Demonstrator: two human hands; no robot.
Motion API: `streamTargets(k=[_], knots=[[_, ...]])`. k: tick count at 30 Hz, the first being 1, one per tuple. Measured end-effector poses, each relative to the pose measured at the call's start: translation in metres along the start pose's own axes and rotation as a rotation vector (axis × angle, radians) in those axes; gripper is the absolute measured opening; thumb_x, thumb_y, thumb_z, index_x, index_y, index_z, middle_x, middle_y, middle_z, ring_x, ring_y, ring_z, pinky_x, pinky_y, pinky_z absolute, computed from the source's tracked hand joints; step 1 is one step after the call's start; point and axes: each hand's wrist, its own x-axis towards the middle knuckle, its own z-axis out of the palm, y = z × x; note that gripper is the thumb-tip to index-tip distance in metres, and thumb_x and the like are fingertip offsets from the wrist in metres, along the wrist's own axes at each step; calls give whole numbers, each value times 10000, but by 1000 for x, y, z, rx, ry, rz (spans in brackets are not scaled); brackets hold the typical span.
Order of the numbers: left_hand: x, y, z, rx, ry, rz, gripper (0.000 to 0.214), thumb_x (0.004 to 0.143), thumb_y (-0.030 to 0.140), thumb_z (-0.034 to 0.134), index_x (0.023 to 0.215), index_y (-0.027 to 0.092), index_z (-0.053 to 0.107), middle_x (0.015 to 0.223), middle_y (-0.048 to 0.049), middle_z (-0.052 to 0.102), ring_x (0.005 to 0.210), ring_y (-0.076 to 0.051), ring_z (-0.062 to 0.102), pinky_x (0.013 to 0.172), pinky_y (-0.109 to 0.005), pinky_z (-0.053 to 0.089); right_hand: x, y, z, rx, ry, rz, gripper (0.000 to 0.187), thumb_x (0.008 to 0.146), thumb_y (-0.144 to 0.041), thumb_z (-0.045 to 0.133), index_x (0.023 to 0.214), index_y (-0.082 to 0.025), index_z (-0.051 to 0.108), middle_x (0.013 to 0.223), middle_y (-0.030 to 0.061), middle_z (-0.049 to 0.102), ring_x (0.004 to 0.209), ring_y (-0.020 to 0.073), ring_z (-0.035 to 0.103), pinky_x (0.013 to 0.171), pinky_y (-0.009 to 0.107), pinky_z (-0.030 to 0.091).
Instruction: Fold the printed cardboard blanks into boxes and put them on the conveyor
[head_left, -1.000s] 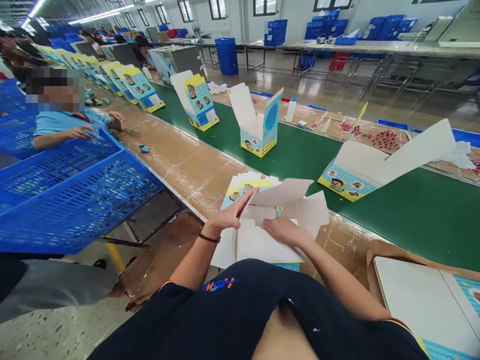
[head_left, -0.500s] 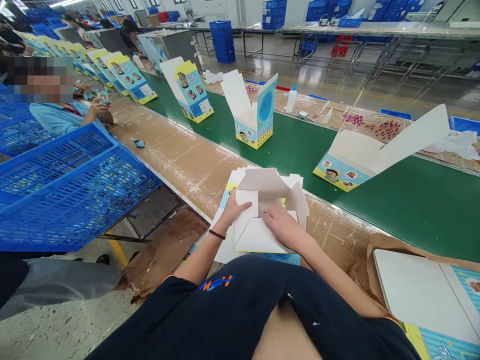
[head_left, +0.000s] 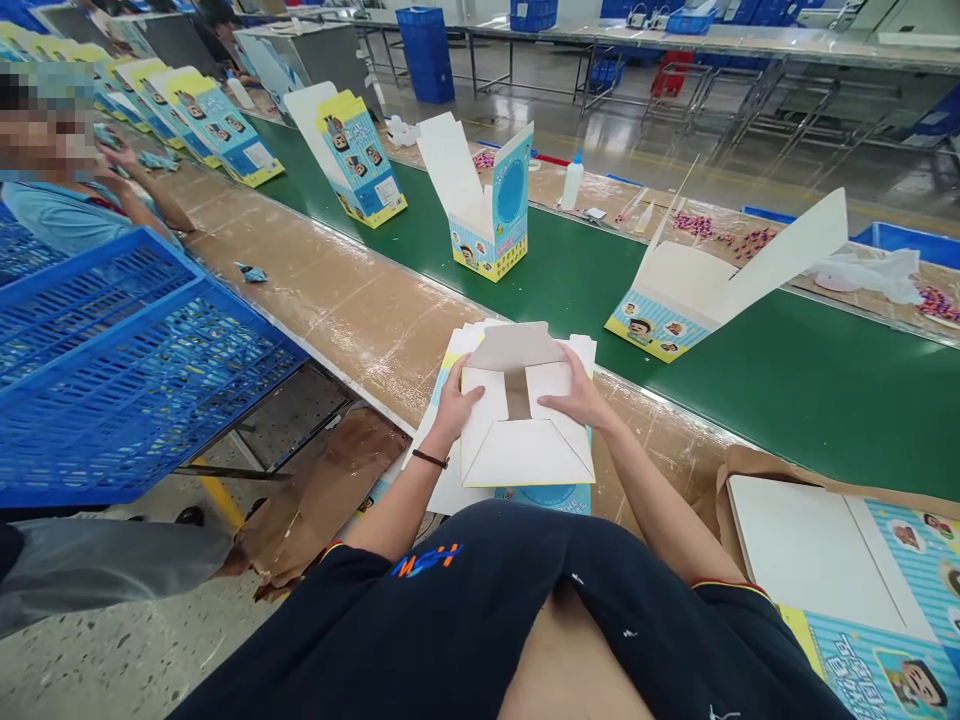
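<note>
A cardboard box (head_left: 527, 455) stands in front of my body, its white flaps turned up toward me. Two side flaps and the near flap are folded inward, leaving a narrow gap between them; the far flap leans outward. My left hand (head_left: 454, 405) grips the box's left side, thumb over the left flap. On the right side my right hand (head_left: 577, 390) holds it the same way, thumb on the right flap. Beneath the box lie flat printed cartons (head_left: 442, 490), mostly covered by it.
Partly formed boxes (head_left: 491, 235) stand along the green conveyor belt (head_left: 570, 290). A stack of flat cartons (head_left: 825, 550) lies at right on brown paper. Blue crates (head_left: 150, 370) sit at left near a co-worker (head_left: 67, 190). A glue bottle (head_left: 572, 182) stands beyond the belt.
My right hand has come out of the box opening and moved to its right side. The right flap, upright before, is now folded inward. The view has shifted slightly.
</note>
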Motion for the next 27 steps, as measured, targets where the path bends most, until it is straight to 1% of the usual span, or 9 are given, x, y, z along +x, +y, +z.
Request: streamTargets(k=[4,7,9,11,13,17,21,24,27], knots=[[-4,0,-2,64,83,166,164,785,298,658,899,243,763,1229,-76,662,1286,-267,584,1183,-451,411,-5,3,12,-55,149,-159,263,926,-397,536,1087,-267,698,1350,75,653,1431,280,466,1266,503,306],[-6,7,-4,227,32,188,180,822,302,617,696,241,729,1227,-75,646,1304,-282,569,1207,-473,380,-7,5,7,-129,94,-146,365,998,-335,364,905,-258,708,1297,68,694,1460,261,440,1281,504,274],[-5,13,-5,385,-74,183,95,764,309,716,815,238,755,1328,-82,620,1372,-322,520,1243,-505,332,-6,1,6,-250,18,-115,338,978,-410,479,1161,-248,711,1455,80,607,1492,288,398,1277,530,275],[-3,19,-4,544,-154,168,476,652,305,848,1108,226,737,1428,-118,572,1422,-375,470,1265,-551,284,-3,-6,6,-406,-46,-79,662,873,-471,682,1474,-232,544,1599,123,457,1514,339,356,1253,570,299],[-2,22,0,674,-177,154,843,567,280,920,1349,199,615,1483,-172,533,1450,-423,429,1275,-602,232,-1,-15,8,-548,-75,-18,908,800,-452,780,1592,-236,391,1659,152,349,1512,379,340,1224,609,318],[-1,23,7,828,-188,163,1008,511,247,961,1426,204,539,1518,-202,514,1468,-467,387,1287,-656,107,2,-24,12,-695,-75,53,837,829,-366,758,1577,-253,399,1648,153,348,1468,413,376,1216,687,265],[1,19,6,726,-192,175,915,565,340,937,1384,197,553,1491,-193,536,1459,-434,412,1290,-599,191,5,-13,13,-559,-53,-31,871,802,-400,777,1566,-216,402,1635,173,347,1499,398,336,1250,632,265],[0,15,3,498,-77,126,682,778,423,778,1378,218,529,1507,-163,524,1475,-353,428,1279,-524,269,3,-4,13,-379,20,-105,901,835,-461,739,1602,-234,324,1655,164,305,1555,346,263,1276,568,269],[-2,13,3,349,18,21,714,788,413,756,1414,213,476,1526,-167,501,1478,-335,434,1272,-502,291,0,-4,17,-421,39,-71,1005,769,-374,798,1624,-253,284,1698,148,222,1578,369,204,1289,606,210]])
